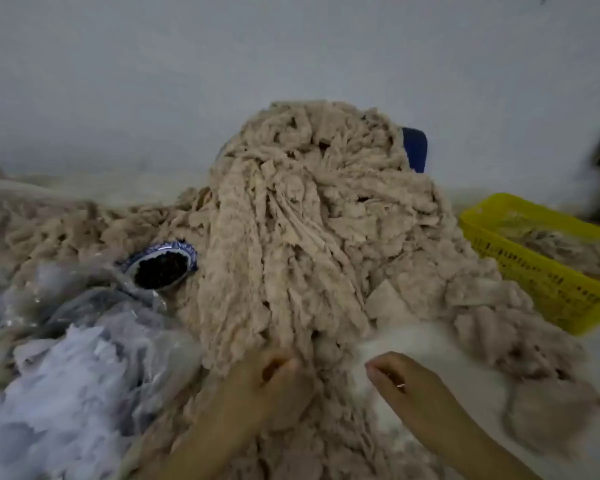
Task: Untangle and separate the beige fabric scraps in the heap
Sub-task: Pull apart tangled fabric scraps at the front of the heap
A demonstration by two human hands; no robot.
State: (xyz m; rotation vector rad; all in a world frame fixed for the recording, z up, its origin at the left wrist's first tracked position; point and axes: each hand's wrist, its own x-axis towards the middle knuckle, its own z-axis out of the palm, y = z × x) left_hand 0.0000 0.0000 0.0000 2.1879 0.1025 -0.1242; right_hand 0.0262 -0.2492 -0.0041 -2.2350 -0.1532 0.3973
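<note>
A tall heap of beige fabric scraps (309, 216) fills the middle of the view, its strips tangled and hanging down toward me. My left hand (274, 379) sits at the heap's near foot with its fingers curled into the beige strips. My right hand (395, 379) is just to the right, fingers curled and pinching a pale, blurred piece of fabric (413, 344) that lies against the heap. Both forearms come in from the bottom edge.
A yellow plastic basket (541, 268) with scraps inside stands at the right. White and grey scraps in clear plastic bags (70, 368) lie at the left. A blue-rimmed bowl of dark contents (163, 268) rests at the heap's left. A blue object (416, 148) shows behind the heap.
</note>
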